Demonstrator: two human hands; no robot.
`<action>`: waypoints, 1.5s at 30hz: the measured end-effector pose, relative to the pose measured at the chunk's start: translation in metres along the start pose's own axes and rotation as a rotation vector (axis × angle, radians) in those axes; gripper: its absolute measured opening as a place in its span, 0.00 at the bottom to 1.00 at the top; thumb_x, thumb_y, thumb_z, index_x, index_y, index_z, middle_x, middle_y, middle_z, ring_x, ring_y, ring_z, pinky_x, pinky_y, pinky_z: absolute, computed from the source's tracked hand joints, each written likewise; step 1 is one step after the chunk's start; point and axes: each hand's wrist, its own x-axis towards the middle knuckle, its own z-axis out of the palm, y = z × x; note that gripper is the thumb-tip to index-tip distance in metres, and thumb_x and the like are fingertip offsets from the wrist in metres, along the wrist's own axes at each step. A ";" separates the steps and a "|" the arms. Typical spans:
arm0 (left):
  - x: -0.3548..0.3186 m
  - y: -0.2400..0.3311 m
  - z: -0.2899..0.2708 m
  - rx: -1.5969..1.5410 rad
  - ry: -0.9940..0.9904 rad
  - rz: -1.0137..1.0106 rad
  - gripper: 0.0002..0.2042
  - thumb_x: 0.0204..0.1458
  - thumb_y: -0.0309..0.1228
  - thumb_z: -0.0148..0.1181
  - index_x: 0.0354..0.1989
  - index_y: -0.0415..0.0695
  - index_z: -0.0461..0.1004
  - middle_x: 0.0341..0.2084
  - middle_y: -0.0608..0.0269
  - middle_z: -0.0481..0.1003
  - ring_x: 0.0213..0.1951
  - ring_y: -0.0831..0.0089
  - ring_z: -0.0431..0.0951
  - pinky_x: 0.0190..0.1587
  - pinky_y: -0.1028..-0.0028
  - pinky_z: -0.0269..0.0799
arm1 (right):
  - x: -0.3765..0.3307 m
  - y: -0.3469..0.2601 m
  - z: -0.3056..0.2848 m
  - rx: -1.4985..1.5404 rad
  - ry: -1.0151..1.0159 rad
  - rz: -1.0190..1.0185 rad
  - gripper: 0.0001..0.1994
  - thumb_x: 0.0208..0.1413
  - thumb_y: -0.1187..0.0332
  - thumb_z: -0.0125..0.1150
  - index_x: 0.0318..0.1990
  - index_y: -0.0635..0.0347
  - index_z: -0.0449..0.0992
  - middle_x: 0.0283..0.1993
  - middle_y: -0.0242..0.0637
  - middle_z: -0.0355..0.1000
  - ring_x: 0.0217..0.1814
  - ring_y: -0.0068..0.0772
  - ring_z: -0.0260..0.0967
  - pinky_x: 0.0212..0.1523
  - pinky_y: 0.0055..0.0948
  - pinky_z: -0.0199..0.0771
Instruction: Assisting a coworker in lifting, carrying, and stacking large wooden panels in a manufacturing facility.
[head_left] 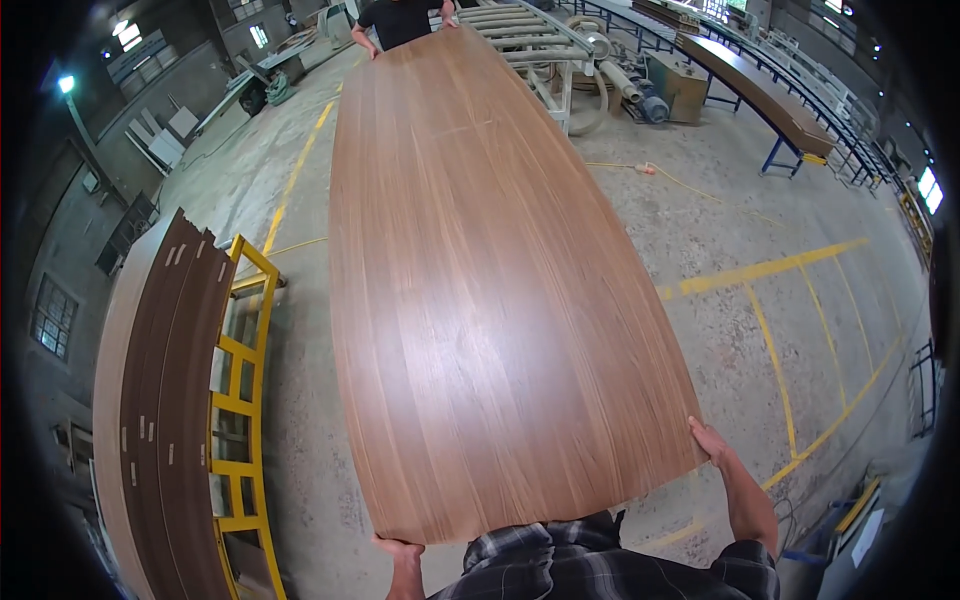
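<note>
A worker's left hand (398, 548) and right hand (710, 442) gripped the near corners of a long wood-veneer panel (480, 280), carried flat above the concrete floor (740, 230); a co-worker (400, 18) (cut off at the frame's top) held the far end. Fingers curled under the edge, thumbs on top; how firmly could not be seen. The glossy sheet could slip or sag, or clip the yellow rack (245, 400) of stacked panels (160, 400) at left.

co-worker (398, 20): head cut off | left hand (398, 549): fingers under panel (480, 290)
</note>
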 end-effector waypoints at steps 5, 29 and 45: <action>-0.020 -0.017 0.039 0.053 -0.169 0.001 0.32 0.37 0.56 0.28 0.49 0.51 0.58 0.47 0.63 0.61 0.48 0.59 0.62 0.42 0.54 0.62 | 0.043 0.010 -0.031 0.028 0.004 -0.018 0.38 0.46 0.43 0.44 0.53 0.70 0.53 0.50 0.46 0.60 0.51 0.36 0.58 0.50 0.31 0.57; -0.104 -0.193 0.146 0.045 -0.055 -0.058 0.35 0.34 0.61 0.29 0.49 0.52 0.59 0.49 0.65 0.60 0.50 0.60 0.59 0.46 0.53 0.55 | 0.161 -0.011 -0.230 0.016 0.006 0.132 0.41 0.43 0.41 0.46 0.57 0.65 0.46 0.59 0.45 0.46 0.60 0.38 0.43 0.56 0.37 0.44; -0.100 -0.211 0.188 0.054 -0.036 -0.019 0.37 0.34 0.62 0.29 0.52 0.51 0.55 0.52 0.62 0.56 0.52 0.56 0.56 0.49 0.50 0.52 | 0.175 -0.041 -0.241 0.025 -0.024 0.025 0.40 0.43 0.42 0.47 0.54 0.71 0.51 0.54 0.47 0.54 0.56 0.37 0.51 0.54 0.29 0.48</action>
